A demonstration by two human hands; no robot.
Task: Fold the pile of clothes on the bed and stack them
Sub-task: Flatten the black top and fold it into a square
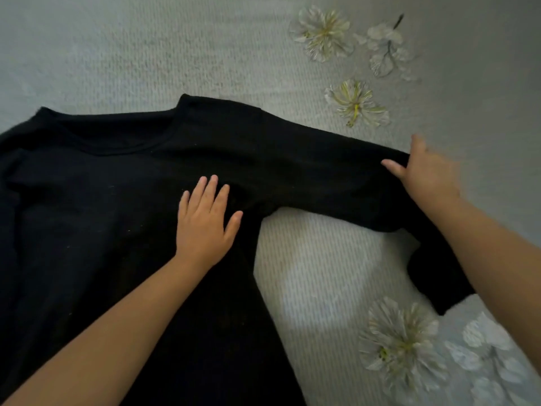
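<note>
1. Head view: black sweater (102, 200) lies flat across left and centre of frame on the bedspread (117, 54), sleeve (322, 177) stretched toward the right
2. Fold it at the shoulder seam, keep it taut – body pinned
3. Left hand (205, 218) – flat, fingers straight, pressing near the armpit
4. Right hand (424, 174) pinches the sleeve's upper edge; motion-blurred

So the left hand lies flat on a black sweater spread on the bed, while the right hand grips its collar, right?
Not the collar: in the head view the right hand grips the sleeve. The left hand does lie flat on the black sweater.
</note>
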